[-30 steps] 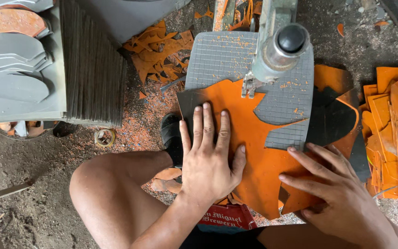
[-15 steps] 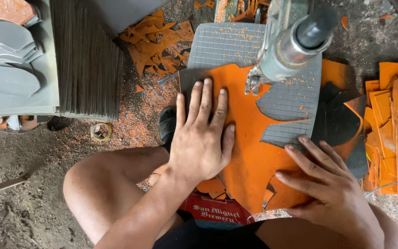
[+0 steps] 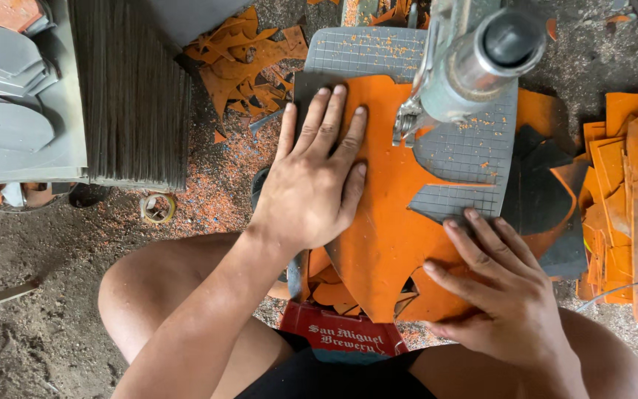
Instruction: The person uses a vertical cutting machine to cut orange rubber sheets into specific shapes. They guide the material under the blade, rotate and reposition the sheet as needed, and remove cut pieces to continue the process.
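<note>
We are pressing our left hand [image 3: 311, 185] flat on the orange sheet [image 3: 385, 222], fingers [image 3: 331, 118] spread and open, not curled around anything; the palm is pinning the material down so it is lying flush on the gridded grey tabletop [image 3: 474, 151] of the cutting machine [image 3: 467, 66]. Our right hand [image 3: 507, 295] is resting on the lower right of the same sheet, fingers likewise extended and open, their tips touching where the orange edge is meeting the grey plate. Holding the sheet from two sides like this seems to be keeping it steady and steerable against the blade, which sits just beneath the metal cylinder head; the blade itself is too small for us to make out. The sheet is lying across the tabletop and hanging toward our knees, its near edge ragged.

Orange offcuts [image 3: 249, 55] are littering the ground beyond the machine, a stack of orange pieces [image 3: 633, 199] is lying to the right, and dark grey sheets [image 3: 131, 89] are standing on edge to the left, beside grey cut shapes [image 3: 9, 96].

Compared with a second ago, our left hand is sitting farther up the sheet, closer to the machine head, and the sheet has turned so that more grey plate is showing between the hands. The right hand has shifted only slightly along the lower edge.
</note>
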A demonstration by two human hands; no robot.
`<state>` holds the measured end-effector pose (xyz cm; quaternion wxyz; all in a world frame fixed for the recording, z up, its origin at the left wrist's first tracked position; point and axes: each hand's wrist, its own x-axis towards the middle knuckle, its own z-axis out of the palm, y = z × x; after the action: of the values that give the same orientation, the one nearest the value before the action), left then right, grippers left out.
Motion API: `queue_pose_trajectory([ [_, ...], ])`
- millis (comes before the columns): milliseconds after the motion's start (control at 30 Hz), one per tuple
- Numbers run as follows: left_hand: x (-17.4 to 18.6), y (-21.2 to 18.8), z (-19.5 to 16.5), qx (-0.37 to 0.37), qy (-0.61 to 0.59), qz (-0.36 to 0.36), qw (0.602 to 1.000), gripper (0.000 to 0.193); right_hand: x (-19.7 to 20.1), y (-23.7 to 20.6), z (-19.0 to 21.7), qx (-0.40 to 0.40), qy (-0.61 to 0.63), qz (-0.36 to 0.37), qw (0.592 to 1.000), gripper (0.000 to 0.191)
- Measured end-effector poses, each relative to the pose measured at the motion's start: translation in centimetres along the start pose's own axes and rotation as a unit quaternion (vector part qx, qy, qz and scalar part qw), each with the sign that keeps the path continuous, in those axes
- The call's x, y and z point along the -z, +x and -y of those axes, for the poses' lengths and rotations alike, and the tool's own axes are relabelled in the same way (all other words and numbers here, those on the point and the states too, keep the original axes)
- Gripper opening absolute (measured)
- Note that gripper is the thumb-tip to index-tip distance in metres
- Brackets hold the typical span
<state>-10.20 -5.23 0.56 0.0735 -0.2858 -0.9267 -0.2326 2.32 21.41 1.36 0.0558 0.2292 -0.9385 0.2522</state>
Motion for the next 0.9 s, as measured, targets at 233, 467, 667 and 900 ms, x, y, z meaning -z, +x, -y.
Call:
queue_pose_trajectory([
  [233, -0.1, 1.3, 0.8, -0.01, 0.007, 0.007, 1.0, 0.056, 0.2, 0.9, 0.2, -0.014, -0.012, 0.001, 1.0, 0.071],
  [467, -0.2, 2.3, 1.8, -0.022, 0.003, 0.017, 1.0, 0.056, -0.3, 1.4, 1.0, -0.01, -0.015, -0.023, 1.0, 0.068],
  [667, -0.1, 3.4, 2.7, -0.048, 0.0, 0.029, 0.998, 0.054, -1.1, 1.9, 1.9, -0.021, -0.025, -0.04, 0.999, 0.067],
  [900, -0.1, 4.4, 3.8, -0.076, -0.013, 0.03, 0.997, 0.054, -1.7, 2.5, 2.6, -0.031, -0.039, -0.048, 0.998, 0.068],
])
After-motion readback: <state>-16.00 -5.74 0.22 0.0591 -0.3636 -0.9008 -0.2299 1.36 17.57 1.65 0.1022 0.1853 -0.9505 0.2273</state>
